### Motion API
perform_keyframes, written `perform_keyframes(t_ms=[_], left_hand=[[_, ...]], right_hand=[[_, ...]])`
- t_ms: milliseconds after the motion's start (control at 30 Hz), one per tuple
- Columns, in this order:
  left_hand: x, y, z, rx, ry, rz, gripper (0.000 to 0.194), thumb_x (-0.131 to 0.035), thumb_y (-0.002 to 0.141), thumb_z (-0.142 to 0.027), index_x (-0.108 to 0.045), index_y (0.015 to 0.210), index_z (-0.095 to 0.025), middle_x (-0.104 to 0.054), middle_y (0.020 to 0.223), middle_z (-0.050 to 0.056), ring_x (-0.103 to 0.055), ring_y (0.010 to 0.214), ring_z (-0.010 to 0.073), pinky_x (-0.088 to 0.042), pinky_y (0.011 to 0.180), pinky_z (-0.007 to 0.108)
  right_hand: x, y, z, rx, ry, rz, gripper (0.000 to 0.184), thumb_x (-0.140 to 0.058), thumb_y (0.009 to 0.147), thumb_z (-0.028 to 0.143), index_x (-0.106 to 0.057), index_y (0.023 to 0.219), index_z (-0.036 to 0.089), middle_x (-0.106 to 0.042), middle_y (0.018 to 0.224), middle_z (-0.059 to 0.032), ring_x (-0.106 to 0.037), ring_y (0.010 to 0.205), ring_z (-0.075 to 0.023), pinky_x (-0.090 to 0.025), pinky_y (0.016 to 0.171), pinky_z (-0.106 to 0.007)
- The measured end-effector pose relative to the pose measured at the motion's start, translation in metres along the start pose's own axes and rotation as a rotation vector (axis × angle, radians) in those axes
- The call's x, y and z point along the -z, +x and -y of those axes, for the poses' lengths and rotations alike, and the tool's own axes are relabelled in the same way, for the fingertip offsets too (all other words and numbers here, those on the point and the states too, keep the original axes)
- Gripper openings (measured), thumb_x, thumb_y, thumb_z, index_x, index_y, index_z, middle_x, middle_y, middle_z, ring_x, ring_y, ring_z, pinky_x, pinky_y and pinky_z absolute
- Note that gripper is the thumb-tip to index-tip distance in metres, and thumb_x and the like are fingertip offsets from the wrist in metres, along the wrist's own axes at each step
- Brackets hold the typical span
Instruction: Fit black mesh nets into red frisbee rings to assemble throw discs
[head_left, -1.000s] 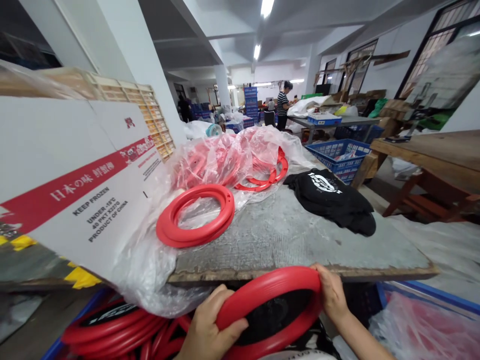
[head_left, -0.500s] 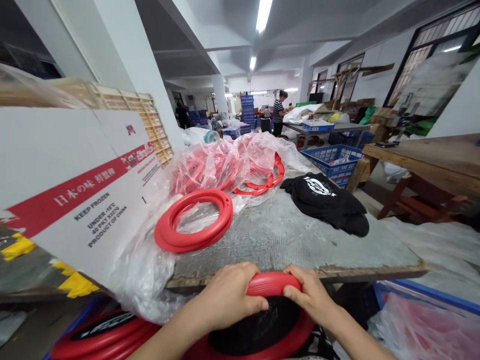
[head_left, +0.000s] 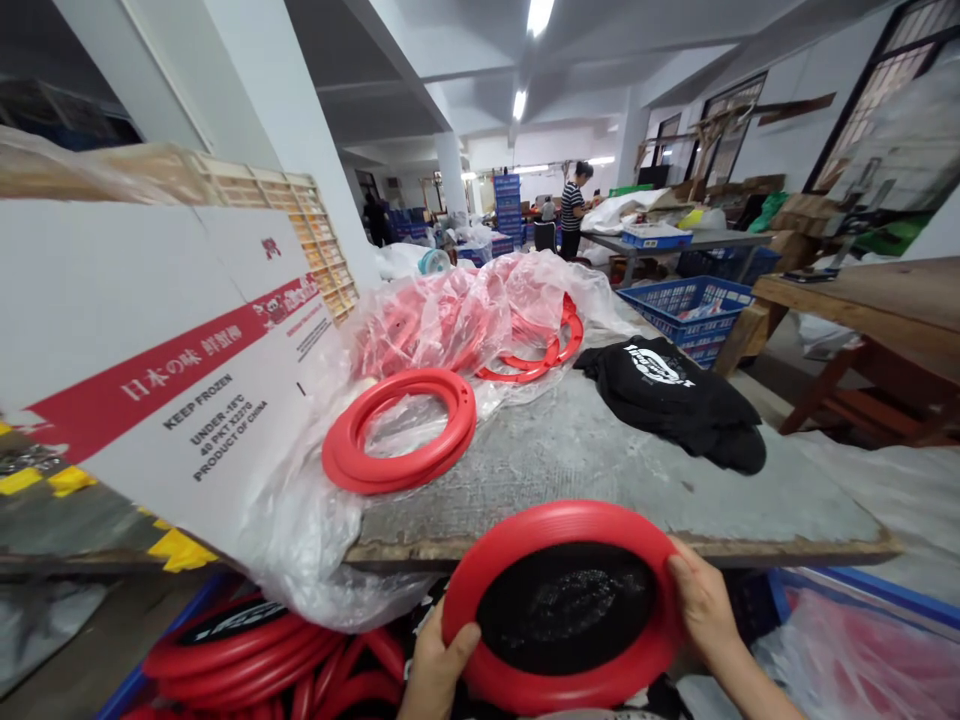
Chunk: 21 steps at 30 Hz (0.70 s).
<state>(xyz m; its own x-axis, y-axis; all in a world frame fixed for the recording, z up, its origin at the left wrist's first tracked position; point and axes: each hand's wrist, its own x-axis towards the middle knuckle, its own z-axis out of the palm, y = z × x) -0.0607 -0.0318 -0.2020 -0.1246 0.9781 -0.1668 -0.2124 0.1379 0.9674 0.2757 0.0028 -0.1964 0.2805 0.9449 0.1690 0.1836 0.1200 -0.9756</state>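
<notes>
A red ring with black fabric stretched across its middle [head_left: 566, 600] is held upright in front of the table's near edge. My left hand [head_left: 435, 670] grips its lower left rim and my right hand [head_left: 697, 600] holds its right rim. Behind it on the grey table [head_left: 600, 470] lie two stacked bare red rings [head_left: 401, 430], partly on clear plastic. A clear bag of more red rings [head_left: 465, 320] sits farther back. Black printed fabric [head_left: 675, 400] lies in a heap at the table's right.
A white carton flap marked KEEP FROZEN [head_left: 172, 370] leans at the left. Finished red rings [head_left: 247, 650] pile in a blue bin below left. Blue crates [head_left: 682, 305], a wooden bench [head_left: 877, 320] and a standing person [head_left: 574, 210] are beyond.
Both hands were pressing together on the ring's top edge; now they have spread to its left and right rims, and the ring is raised with its fabric face toward me.
</notes>
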Motion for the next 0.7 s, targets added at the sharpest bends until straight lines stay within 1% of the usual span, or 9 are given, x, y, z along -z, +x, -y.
perform_keyframes(t_ms=[67, 133, 267, 367, 433, 500, 567, 600, 700], left_hand=[[-0.015, -0.002, 0.005, 0.020, -0.136, -0.004, 0.062, -0.087, 0.061, -0.057, -0.073, 0.106, -0.017, -0.076, 0.108, 0.012, -0.068, 0.109, 0.0368, -0.050, 0.103, 0.047], [-0.026, -0.003, 0.004, 0.099, -0.264, 0.045, 0.061, -0.090, 0.060, -0.050, -0.073, 0.107, -0.016, -0.077, 0.106, 0.013, -0.068, 0.112, 0.0374, -0.049, 0.107, 0.048], [-0.031, 0.002, 0.003, 0.215, -0.430, 0.214, 0.051, -0.089, 0.066, -0.039, -0.075, 0.109, -0.015, -0.078, 0.105, 0.015, -0.068, 0.117, 0.0370, -0.045, 0.113, 0.051], [-0.033, 0.009, -0.012, 0.250, -0.500, 0.418, 0.054, -0.089, 0.063, -0.031, -0.075, 0.113, -0.015, -0.078, 0.109, 0.014, -0.068, 0.118, 0.0370, -0.044, 0.114, 0.051], [-0.037, 0.016, -0.031, 0.262, -0.534, 0.504, 0.058, -0.087, 0.061, -0.026, -0.074, 0.116, -0.014, -0.078, 0.108, 0.013, -0.069, 0.116, 0.0369, -0.045, 0.114, 0.052], [-0.041, 0.021, -0.051, 0.245, -0.570, 0.506, 0.059, -0.084, 0.063, -0.023, -0.073, 0.120, -0.013, -0.079, 0.105, 0.013, -0.071, 0.112, 0.0362, -0.046, 0.114, 0.053], [-0.043, 0.024, -0.064, 0.246, -0.604, 0.477, 0.052, -0.081, 0.065, -0.021, -0.075, 0.116, -0.011, -0.080, 0.101, 0.013, -0.072, 0.108, 0.0356, -0.046, 0.113, 0.053], [-0.044, 0.025, -0.068, 0.258, -0.621, 0.464, 0.047, -0.080, 0.065, -0.022, -0.076, 0.111, -0.010, -0.080, 0.099, 0.013, -0.073, 0.108, 0.0355, -0.046, 0.113, 0.053], [-0.049, 0.023, -0.068, 0.291, -0.685, 0.445, 0.037, -0.080, 0.066, -0.027, -0.079, 0.098, -0.009, -0.080, 0.099, 0.014, -0.070, 0.113, 0.0369, -0.045, 0.115, 0.053]], right_hand=[[0.003, -0.002, -0.007, -0.055, 0.038, -0.058, 0.066, -0.059, 0.076, 0.082, -0.072, 0.085, 0.018, -0.075, 0.085, -0.0094, -0.069, 0.078, -0.0279, -0.059, 0.073, -0.036], [0.004, -0.006, -0.014, -0.145, 0.119, -0.119, 0.066, -0.061, 0.076, 0.082, -0.072, 0.087, 0.018, -0.075, 0.084, -0.0091, -0.070, 0.078, -0.0282, -0.060, 0.072, -0.037], [-0.004, -0.012, -0.018, -0.375, 0.335, -0.281, 0.067, -0.073, 0.066, 0.079, -0.071, 0.088, 0.016, -0.074, 0.075, -0.0082, -0.070, 0.071, -0.0292, -0.061, 0.063, -0.039], [-0.010, -0.007, -0.001, -0.488, 0.491, -0.334, 0.068, -0.079, 0.060, 0.077, -0.071, 0.086, 0.015, -0.074, 0.072, -0.0087, -0.071, 0.073, -0.0314, -0.062, 0.066, -0.043], [-0.010, 0.001, 0.018, -0.505, 0.560, -0.242, 0.066, -0.077, 0.065, 0.076, -0.072, 0.085, 0.014, -0.074, 0.070, -0.0102, -0.073, 0.077, -0.0328, -0.063, 0.071, -0.046], [-0.004, 0.009, 0.036, -0.431, 0.575, -0.081, 0.065, -0.066, 0.075, 0.079, -0.075, 0.087, 0.016, -0.075, 0.072, -0.0119, -0.074, 0.081, -0.0323, -0.063, 0.076, -0.048], [0.001, 0.015, 0.044, -0.288, 0.500, 0.024, 0.068, -0.051, 0.084, 0.082, -0.078, 0.089, 0.019, -0.076, 0.075, -0.0125, -0.074, 0.081, -0.0308, -0.063, 0.077, -0.049], [0.003, 0.016, 0.045, -0.193, 0.410, 0.023, 0.071, -0.044, 0.086, 0.083, -0.079, 0.089, 0.021, -0.075, 0.075, -0.0121, -0.073, 0.079, -0.0303, -0.063, 0.075, -0.049], [-0.003, 0.019, 0.032, 0.091, 0.061, -0.094, 0.085, -0.021, 0.088, 0.087, -0.081, 0.091, 0.027, -0.073, 0.070, -0.0117, -0.072, 0.075, -0.0317, -0.062, 0.070, -0.051]])
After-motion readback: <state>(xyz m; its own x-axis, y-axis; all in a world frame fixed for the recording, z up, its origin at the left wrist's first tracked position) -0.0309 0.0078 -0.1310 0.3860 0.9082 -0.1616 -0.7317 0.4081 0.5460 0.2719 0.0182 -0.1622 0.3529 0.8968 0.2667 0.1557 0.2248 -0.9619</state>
